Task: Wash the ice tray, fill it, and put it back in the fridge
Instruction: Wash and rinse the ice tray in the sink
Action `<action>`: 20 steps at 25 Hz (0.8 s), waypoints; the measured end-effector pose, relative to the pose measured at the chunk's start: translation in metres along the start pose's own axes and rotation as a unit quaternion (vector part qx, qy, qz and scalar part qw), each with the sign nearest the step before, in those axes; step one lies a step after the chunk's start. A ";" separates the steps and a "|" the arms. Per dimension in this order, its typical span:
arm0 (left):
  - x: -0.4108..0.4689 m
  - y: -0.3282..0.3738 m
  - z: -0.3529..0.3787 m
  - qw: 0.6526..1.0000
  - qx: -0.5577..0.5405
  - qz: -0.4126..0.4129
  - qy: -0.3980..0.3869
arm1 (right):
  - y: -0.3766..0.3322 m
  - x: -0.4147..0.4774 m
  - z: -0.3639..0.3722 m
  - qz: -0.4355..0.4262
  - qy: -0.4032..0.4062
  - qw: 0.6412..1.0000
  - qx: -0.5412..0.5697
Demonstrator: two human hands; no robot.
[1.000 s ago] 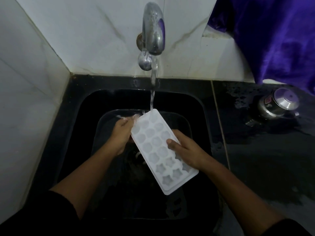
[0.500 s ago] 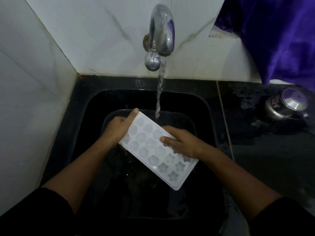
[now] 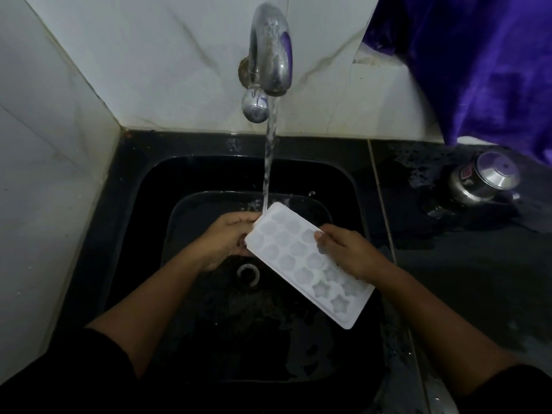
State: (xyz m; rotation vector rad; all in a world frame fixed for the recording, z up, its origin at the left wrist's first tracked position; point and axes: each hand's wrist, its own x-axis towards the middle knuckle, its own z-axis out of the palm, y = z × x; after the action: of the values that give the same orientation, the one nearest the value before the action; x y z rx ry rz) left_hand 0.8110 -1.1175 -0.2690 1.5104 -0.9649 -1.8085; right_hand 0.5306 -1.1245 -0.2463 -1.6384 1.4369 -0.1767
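No writing can be read anywhere; the one label-like mark is a red patch on the steel pot at the far right, too small to make out. At the left a white tiled wall meets the black sink; the left hand grips the far left corner of the tray, fingers curled around its edge; the tray is held over the sink basin, cavities up, slanting from upper left to lower right, above the drain; the tap pours a stream that lands on the tray's far corner, just beside the left fingers. The right hand grasps the tray's right long edge, thumb laid over the cavities. Farther right lies the wet black counter, the pot on it, and a purple cloth hanging above. Half a second ago the stream fell just past the tray's far edge; the corner now sits under it, and the right hand has slid toward the rim.
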 end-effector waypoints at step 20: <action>-0.049 0.021 0.019 0.937 -0.347 -0.048 0.016 | -0.062 0.097 0.069 0.127 0.215 0.965 -0.085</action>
State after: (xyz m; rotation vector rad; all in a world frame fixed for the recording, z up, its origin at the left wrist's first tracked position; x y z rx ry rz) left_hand 0.8015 -1.0866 -0.2225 1.1342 -0.1786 -1.8998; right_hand 0.6481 -1.1767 -0.2854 -1.5935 2.0278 -0.2818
